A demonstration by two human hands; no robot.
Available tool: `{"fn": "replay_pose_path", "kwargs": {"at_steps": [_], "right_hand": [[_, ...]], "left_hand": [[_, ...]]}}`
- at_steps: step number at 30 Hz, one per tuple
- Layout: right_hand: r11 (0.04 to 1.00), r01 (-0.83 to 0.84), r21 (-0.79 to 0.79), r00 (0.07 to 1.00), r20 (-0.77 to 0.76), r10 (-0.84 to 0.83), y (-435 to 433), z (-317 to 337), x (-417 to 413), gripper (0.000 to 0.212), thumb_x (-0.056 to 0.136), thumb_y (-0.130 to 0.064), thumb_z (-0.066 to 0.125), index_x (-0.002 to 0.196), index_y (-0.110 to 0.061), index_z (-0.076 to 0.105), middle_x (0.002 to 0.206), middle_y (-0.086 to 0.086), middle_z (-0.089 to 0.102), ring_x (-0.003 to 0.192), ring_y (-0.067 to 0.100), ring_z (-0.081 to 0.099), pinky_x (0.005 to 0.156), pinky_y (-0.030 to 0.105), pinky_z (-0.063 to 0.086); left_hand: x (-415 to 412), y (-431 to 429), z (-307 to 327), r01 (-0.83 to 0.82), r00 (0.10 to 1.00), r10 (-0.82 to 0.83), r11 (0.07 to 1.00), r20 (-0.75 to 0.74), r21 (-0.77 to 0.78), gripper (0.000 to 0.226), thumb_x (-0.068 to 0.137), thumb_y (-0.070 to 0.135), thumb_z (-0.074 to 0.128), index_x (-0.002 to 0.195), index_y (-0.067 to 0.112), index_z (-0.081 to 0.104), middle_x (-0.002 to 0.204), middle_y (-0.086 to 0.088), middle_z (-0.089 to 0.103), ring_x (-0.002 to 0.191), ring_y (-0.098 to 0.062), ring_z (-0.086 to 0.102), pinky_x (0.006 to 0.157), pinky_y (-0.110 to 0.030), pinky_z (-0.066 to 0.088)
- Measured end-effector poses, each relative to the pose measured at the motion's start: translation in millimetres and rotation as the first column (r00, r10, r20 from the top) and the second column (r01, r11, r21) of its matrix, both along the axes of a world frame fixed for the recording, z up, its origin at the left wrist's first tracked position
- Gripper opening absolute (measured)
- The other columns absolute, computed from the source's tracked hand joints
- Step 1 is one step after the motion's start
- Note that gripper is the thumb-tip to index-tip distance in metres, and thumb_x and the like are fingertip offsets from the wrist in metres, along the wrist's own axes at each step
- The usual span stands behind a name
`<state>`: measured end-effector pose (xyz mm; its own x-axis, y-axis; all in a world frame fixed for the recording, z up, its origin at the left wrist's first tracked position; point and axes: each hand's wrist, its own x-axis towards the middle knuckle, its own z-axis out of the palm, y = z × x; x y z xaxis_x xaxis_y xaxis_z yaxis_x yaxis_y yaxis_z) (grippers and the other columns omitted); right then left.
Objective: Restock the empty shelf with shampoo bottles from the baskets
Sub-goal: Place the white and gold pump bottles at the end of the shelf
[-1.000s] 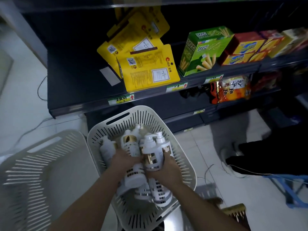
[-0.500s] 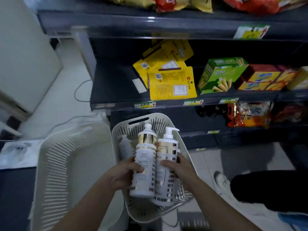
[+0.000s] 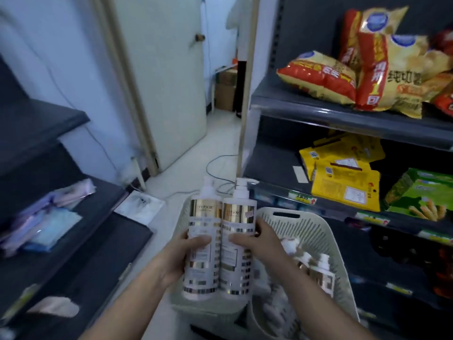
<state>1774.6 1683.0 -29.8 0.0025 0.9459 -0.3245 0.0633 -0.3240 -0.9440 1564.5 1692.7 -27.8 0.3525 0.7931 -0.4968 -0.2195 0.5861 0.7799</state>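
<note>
Two white shampoo bottles with gold bands stand upright side by side in front of me. My left hand (image 3: pixel 182 256) grips the left bottle (image 3: pixel 203 231) around its middle. My right hand (image 3: pixel 257 244) grips the right bottle (image 3: pixel 237 231) the same way. Both bottles are lifted above the baskets. The white slatted basket (image 3: pixel 316 231) at lower right holds several more pump bottles (image 3: pixel 318 268). A second pale basket (image 3: pixel 206 310) shows beneath the held bottles. Dark shelves (image 3: pixel 81 244) on the left are largely bare.
Folded blue and pink packets (image 3: pixel 46 217) lie on the left shelf. The right rack (image 3: pixel 318 111) carries snack bags (image 3: pixel 367 69), yellow pouches (image 3: pixel 343 182) and a green box (image 3: pixel 421 195). A white door (image 3: pixel 166 77) stands ahead, and cables (image 3: pixel 215 165) trail across the floor.
Both hands have lifted the two bottles out of the basket and held them upright. My view has swung left, bringing the dark left shelves and the door into sight.
</note>
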Motion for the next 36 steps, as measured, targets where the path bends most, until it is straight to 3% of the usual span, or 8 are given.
{"fn": "replay_pose_path", "kwargs": {"at_steps": [3, 8, 11, 17, 20, 26, 30, 36], "right_hand": [[0.994, -0.104, 0.039, 0.995, 0.016, 0.103, 13, 15, -53, 0.048, 0.070, -0.016, 0.087, 0.111, -0.022, 0.064, 0.099, -0.005, 0.075, 0.082, 0.009, 0.073, 0.065, 0.022, 0.056], [0.959, -0.261, 0.109, 0.965, 0.027, 0.260, 30, 39, -146, 0.049, 0.066, -0.010, 0.087, 0.108, -0.022, 0.064, 0.098, -0.002, 0.076, 0.081, 0.010, 0.074, 0.065, 0.024, 0.058], [0.931, -0.334, 0.148, 0.942, 0.022, 0.334, 41, 52, -203, 0.047, 0.067, -0.009, 0.086, 0.106, -0.023, 0.064, 0.095, -0.002, 0.076, 0.079, 0.007, 0.073, 0.061, 0.018, 0.055], [0.900, -0.383, 0.211, 0.923, 0.044, 0.382, 72, 75, -309, 0.051, 0.066, -0.013, 0.088, 0.109, -0.024, 0.061, 0.097, 0.000, 0.075, 0.089, 0.017, 0.072, 0.075, 0.033, 0.057], [0.881, -0.397, 0.257, 0.917, 0.060, 0.395, 88, 88, -353, 0.056, 0.065, -0.014, 0.089, 0.112, -0.022, 0.061, 0.100, -0.001, 0.075, 0.092, 0.017, 0.071, 0.078, 0.034, 0.058], [0.835, -0.443, 0.327, 0.895, 0.103, 0.434, 121, 121, -419, 0.048, 0.066, -0.013, 0.088, 0.105, -0.021, 0.063, 0.095, -0.002, 0.075, 0.086, 0.014, 0.071, 0.071, 0.029, 0.055], [0.807, -0.468, 0.361, 0.881, 0.114, 0.460, 155, 139, -456, 0.048, 0.068, -0.010, 0.086, 0.107, -0.021, 0.061, 0.098, 0.000, 0.074, 0.090, 0.018, 0.071, 0.070, 0.030, 0.055], [0.746, -0.520, 0.416, 0.848, 0.150, 0.508, 215, 161, -503, 0.046, 0.068, -0.008, 0.084, 0.105, -0.022, 0.061, 0.096, -0.003, 0.074, 0.087, 0.012, 0.071, 0.073, 0.028, 0.056]], "left_hand": [[-53, -13, 20, -0.131, 0.991, 0.132, 0.990, -0.031, 0.044, 0.055, 0.067, 0.000, 0.076, 0.119, -0.001, 0.058, 0.113, -0.028, 0.067, 0.098, -0.041, 0.068, 0.076, -0.047, 0.058], [-141, -27, 49, -0.235, 0.962, 0.256, 0.954, -0.092, 0.186, 0.067, 0.057, 0.004, 0.082, 0.120, 0.007, 0.059, 0.117, -0.022, 0.067, 0.106, -0.039, 0.065, 0.095, -0.056, 0.049], [-196, -30, 63, -0.278, 0.941, 0.315, 0.928, -0.123, 0.250, 0.064, 0.060, 0.001, 0.079, 0.120, 0.006, 0.058, 0.115, -0.020, 0.068, 0.106, -0.038, 0.066, 0.090, -0.051, 0.052], [-299, -26, 94, -0.323, 0.890, 0.413, 0.870, -0.194, 0.373, 0.071, 0.054, 0.007, 0.085, 0.119, 0.011, 0.059, 0.111, -0.014, 0.071, 0.104, -0.033, 0.068, 0.092, -0.051, 0.051], [-340, -20, 109, -0.380, 0.836, 0.500, 0.825, -0.227, 0.418, 0.063, 0.054, 0.004, 0.080, 0.112, 0.015, 0.060, 0.101, -0.008, 0.074, 0.098, -0.028, 0.070, 0.082, -0.042, 0.054], [-404, 2, 136, -0.438, 0.771, 0.593, 0.759, -0.234, 0.482, 0.060, 0.058, 0.002, 0.085, 0.110, 0.014, 0.058, 0.096, -0.005, 0.075, 0.093, -0.027, 0.071, 0.077, -0.045, 0.055], [-438, 28, 151, -0.478, 0.744, 0.636, 0.721, -0.205, 0.502, 0.064, 0.055, 0.001, 0.086, 0.111, 0.013, 0.058, 0.100, -0.008, 0.074, 0.098, -0.029, 0.070, 0.089, -0.052, 0.053], [-480, 79, 167, -0.522, 0.683, 0.704, 0.658, -0.196, 0.544, 0.071, 0.051, 0.002, 0.088, 0.114, 0.015, 0.057, 0.102, -0.008, 0.074, 0.098, -0.028, 0.070, 0.092, -0.055, 0.051]]}}
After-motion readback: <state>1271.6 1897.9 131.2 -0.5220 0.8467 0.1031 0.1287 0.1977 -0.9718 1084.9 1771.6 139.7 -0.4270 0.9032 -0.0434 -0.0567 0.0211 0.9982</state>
